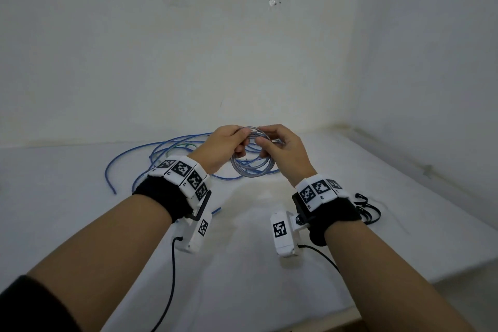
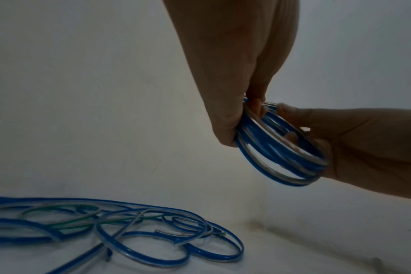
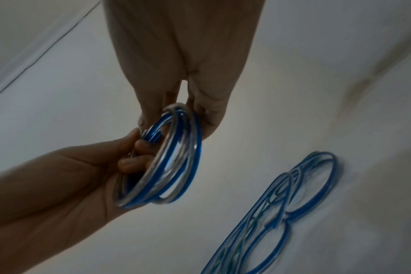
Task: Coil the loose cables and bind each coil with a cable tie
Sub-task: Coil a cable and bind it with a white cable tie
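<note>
Hands, left (image 1: 225, 144) and right (image 1: 283, 148), grip unlabelled blue-and-clear coil (image 1: 252, 163).

wristbands (image 1: 164, 197): black | marker tiles (image 1: 186, 172): white, black-patterned | wrist cameras (image 1: 281, 232): white, black leads

At the frame's centre the left hand (image 1: 225, 145) and right hand (image 1: 283, 148) both grip a coil (image 1: 252, 163) of blue-and-clear cable above the white surface (image 1: 80, 183), with loose blue cables (image 1: 161, 151) behind at left and black cable ties (image 1: 367, 207) lower right.
</note>
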`<move>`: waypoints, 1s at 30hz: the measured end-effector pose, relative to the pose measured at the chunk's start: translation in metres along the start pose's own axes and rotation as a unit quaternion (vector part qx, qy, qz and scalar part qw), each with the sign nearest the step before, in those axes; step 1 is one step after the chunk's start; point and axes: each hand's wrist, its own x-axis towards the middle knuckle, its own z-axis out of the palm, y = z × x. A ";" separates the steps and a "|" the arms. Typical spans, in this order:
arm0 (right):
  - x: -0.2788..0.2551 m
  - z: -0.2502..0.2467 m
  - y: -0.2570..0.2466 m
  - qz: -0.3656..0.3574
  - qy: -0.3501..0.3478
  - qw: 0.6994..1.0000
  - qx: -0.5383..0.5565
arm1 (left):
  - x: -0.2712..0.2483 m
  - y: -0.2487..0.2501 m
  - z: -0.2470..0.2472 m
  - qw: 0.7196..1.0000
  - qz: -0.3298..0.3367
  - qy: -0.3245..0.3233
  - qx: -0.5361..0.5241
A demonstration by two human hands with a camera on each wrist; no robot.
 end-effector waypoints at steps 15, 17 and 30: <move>0.003 -0.037 0.004 0.016 0.027 0.999 0.036 | 0.019 -0.002 0.038 0.999 -0.016 0.010 -0.026; 0.004 -0.041 0.003 0.025 0.037 0.998 0.055 | 0.019 -0.002 0.042 0.999 -0.023 -0.004 -0.022; -0.006 -0.072 0.006 0.010 0.049 0.999 0.022 | 0.025 -0.001 0.076 0.997 -0.053 -0.030 -0.045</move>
